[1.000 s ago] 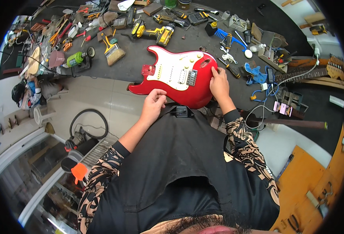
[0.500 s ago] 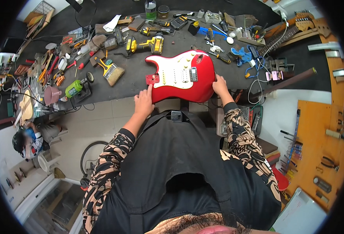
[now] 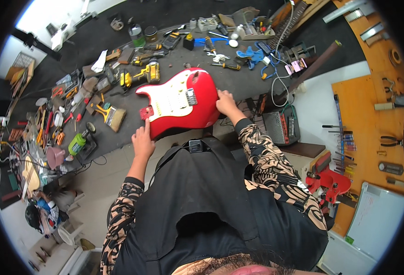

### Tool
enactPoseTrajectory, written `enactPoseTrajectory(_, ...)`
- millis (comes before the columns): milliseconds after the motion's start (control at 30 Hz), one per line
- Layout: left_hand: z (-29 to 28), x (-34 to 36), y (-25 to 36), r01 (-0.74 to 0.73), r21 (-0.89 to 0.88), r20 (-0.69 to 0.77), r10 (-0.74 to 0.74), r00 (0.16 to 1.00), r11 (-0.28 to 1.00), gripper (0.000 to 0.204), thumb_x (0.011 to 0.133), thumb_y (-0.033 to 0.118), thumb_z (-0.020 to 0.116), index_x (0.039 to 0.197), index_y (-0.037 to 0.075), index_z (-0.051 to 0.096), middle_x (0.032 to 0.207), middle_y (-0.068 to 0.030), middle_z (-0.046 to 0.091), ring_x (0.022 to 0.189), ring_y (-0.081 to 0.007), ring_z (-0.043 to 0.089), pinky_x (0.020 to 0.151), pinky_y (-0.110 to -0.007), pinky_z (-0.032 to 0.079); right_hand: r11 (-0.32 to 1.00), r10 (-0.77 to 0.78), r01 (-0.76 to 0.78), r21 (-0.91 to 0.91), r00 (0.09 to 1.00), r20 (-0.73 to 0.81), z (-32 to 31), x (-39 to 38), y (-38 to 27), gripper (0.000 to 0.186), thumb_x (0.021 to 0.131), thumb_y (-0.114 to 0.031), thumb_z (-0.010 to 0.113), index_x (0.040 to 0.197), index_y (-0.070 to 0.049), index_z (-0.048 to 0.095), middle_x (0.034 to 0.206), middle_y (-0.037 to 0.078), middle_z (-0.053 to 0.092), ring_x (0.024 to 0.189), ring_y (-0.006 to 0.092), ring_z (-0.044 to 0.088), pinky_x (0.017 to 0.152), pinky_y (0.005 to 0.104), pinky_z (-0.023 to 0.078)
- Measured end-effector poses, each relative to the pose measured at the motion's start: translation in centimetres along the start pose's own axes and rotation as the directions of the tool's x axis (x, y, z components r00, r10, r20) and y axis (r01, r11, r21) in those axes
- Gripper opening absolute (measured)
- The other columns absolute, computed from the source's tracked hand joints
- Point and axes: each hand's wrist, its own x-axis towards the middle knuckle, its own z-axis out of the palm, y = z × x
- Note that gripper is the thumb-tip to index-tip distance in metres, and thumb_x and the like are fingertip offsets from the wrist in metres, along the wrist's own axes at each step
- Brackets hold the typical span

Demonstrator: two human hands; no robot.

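A red electric guitar body (image 3: 202, 110) with a white pickguard (image 3: 167, 103) and metal bridge (image 3: 191, 96) lies at the front of the dark workbench, its neck pocket (image 3: 147, 112) empty. My left hand (image 3: 143, 142) touches its near left edge, fingers extended and slightly apart. My right hand (image 3: 226, 104) is closed on its right edge. A yellow-black drill (image 3: 149, 73) sits behind the body, and a wide paintbrush (image 3: 111, 117) lies to its left.
The cluttered bench (image 3: 119, 137) holds a green grinder (image 3: 77, 144), blue gloves (image 3: 248, 56), white cables and tools. A pegboard (image 3: 362, 137), grey case (image 3: 280, 128) and red machine (image 3: 330, 183) are at right. Another person (image 3: 44, 211) is at lower left.
My left hand has shifted left and straightened its fingers onto the body's edge near the neck pocket. The view has swung rightward, showing more pegboard, and the guitar appears further left and tilted.
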Motion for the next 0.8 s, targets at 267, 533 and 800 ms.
enactPoseTrajectory(267,0.4,0.5,1.2,0.13,0.043,0.001,-0.13,0.991,0.991,0.107,0.078,-0.001,0.076,0.174,0.016,0.031,0.126,-0.0103,0.059,0.126,-0.0313,0.057,0.121,-0.056,0.035,0.942,-0.245,0.233,0.241,0.969,0.022,-1.6,1.8,4.3,0.052,0.1,-0.021,0.07,0.146,0.001,0.063,0.136,0.024,0.064,0.126,0.0425,0.062,0.109,0.0476,0.051)
enactPoseTrajectory(533,-0.2,1.5,9.8,0.374,-0.007,-0.212,-0.367,0.906,0.928,0.091,0.08,-0.008,0.06,0.167,0.011,0.041,0.153,-0.0163,0.053,0.146,-0.0365,0.047,0.127,-0.059,0.025,0.6,0.203,0.105,0.793,0.939,-0.277,-14.9,20.2,15.1,0.021,0.104,-0.011,0.067,0.12,0.001,0.073,0.106,0.017,0.079,0.098,0.0295,0.077,0.09,0.0392,0.06)
enactPoseTrajectory(800,-0.7,6.1,23.8,0.25,-0.206,-0.141,-0.282,0.949,0.946,0.082,0.081,-0.006,0.061,0.161,0.007,0.048,0.15,-0.021,0.053,0.145,-0.0403,0.046,0.125,-0.055,0.027,0.925,0.214,0.051,0.376,0.748,-0.629,-27.5,40.7,22.1,0.03,0.092,-0.01,0.066,0.117,0.006,0.071,0.114,0.029,0.076,0.105,0.0463,0.074,0.095,0.0509,0.058)
